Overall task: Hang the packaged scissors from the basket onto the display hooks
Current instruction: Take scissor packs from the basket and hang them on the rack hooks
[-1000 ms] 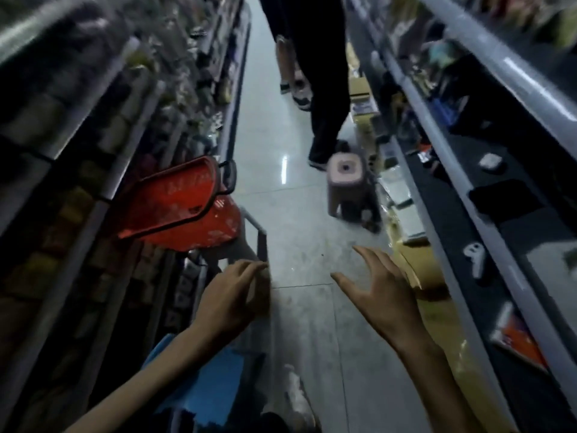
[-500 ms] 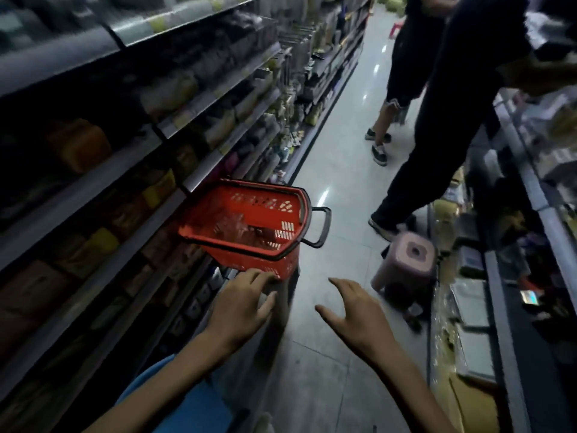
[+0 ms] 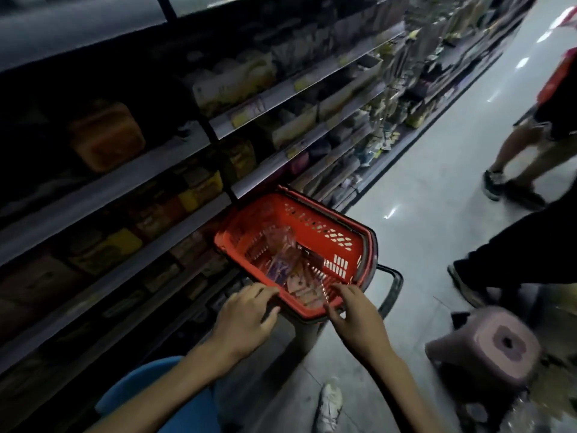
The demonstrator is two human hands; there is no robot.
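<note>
Where the frame is nearest, a blue seat (image 3: 140, 389) and a white shoe (image 3: 331, 404) sit on the pale, glossy tiled floor (image 3: 437, 239) of a dim shop aisle. A pink plastic stool (image 3: 487, 345) stands to the right, well apart from the shoe. Long grey shelving (image 3: 187, 170) runs along the left side into the distance, stacked with boxed and bagged goods too dark and blurred to name. Farther down the aisle, on the right, are the dark trouser leg (image 3: 515, 245) of one person and the bare legs (image 3: 515, 151) of another.

Both bare forearms reach forward to a red basket (image 3: 352, 245), which stands just beside the lower shelves on a grey support. A black handle (image 3: 395, 289) juts from its right end. The left hand (image 3: 246, 317) grips the basket's near corner, bent fingers lying over the rim and thumb below it. The right hand (image 3: 352, 314) holds nothing: its fingers are spread and relaxed across the near rim, the tips reaching just inside.

The packaged scissors (image 3: 281, 260) lie in the basket bottom in clear, shiny wrap, with pinkish cards (image 3: 299, 285) nearest the hands. Neither hand touches them.
</note>
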